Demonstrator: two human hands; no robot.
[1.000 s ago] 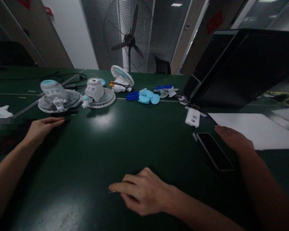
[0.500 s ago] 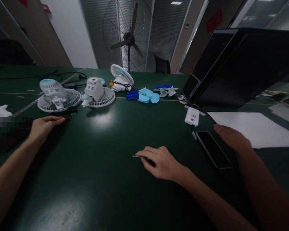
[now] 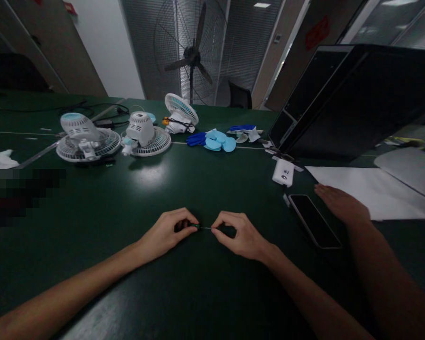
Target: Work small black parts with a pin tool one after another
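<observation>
Over the middle of the table (image 3: 145, 302), my left hand (image 3: 170, 230) is closed in a pinch on a small green-ended piece (image 3: 198, 226), mostly hidden by the fingers. My right hand (image 3: 242, 236), facing it, pinches the other end of a thin metal rod (image 3: 206, 228). The rod spans the short gap between both sets of fingertips, in line with the green end. Whether rod and green piece are joined I cannot tell.
Small white fans (image 3: 80, 134), (image 3: 143, 134), (image 3: 180, 113) stand at the back left. Light-blue fan blades (image 3: 219, 140) lie by blue gloves (image 3: 196, 139). At right are a phone (image 3: 315, 221), a white device (image 3: 283, 172), a large black monitor-like panel (image 3: 361, 104) and another person's hand (image 3: 342, 203).
My left hand has come from the far left, near the fans, to the middle, with the green-ended piece pinched in it. My right hand has shifted slightly, its fingers now around the rod's end.
</observation>
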